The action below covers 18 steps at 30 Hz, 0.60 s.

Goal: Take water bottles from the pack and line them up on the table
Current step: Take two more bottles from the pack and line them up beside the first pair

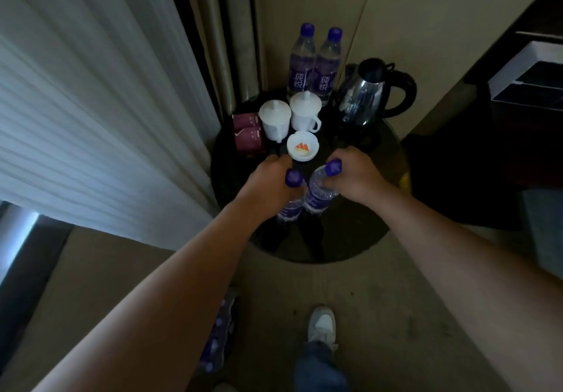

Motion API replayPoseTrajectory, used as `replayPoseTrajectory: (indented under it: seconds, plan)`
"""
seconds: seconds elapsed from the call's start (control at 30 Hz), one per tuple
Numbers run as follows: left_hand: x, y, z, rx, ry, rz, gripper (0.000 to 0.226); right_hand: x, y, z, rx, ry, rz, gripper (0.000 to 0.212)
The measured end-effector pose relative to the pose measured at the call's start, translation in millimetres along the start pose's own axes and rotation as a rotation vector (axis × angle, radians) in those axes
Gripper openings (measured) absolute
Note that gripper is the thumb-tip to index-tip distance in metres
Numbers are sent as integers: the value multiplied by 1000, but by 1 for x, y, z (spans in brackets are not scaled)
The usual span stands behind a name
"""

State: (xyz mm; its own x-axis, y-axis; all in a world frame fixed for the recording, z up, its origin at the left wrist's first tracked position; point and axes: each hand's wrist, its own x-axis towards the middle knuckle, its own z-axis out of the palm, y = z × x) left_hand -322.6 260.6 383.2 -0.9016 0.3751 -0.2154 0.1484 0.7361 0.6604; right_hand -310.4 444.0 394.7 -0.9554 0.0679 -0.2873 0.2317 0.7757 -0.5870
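My left hand (268, 178) grips a water bottle (291, 206) with a purple cap by its neck, over the round black table (350, 239). Close on its right, my right hand (355, 175) holds a second purple-capped bottle (318, 193) the same way. The two bottles are side by side, almost touching; whether their bases rest on the table is unclear. Two more bottles (301, 63) (327, 66) stand upright together at the table's far edge. The plastic-wrapped pack (217, 340) of bottles lies on the floor under my left forearm, partly hidden.
Two lidded white cups (275, 120) (304, 114), a white ashtray (303, 147), dark red sachets (247, 134) and an electric kettle (370, 93) crowd the table's far half. A white curtain (91, 102) hangs at left. My shoe (321, 324) is on the carpet below.
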Motion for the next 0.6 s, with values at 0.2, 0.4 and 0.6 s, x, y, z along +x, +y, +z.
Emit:
replayPoseTrajectory:
  seconds: [0.2, 0.4, 0.6]
  plan:
    - [-15, -2, 13, -166, 228, -185, 35, 0, 6, -6, 188, -203, 65, 42]
    - [2, 2, 8, -3, 125, -142, 35, 0, 17, 9, 215, -169, 84, 41]
    - [12, 0, -4, -83, -147, -75, 43, 4, 12, 13, 257, -224, 183, 29]
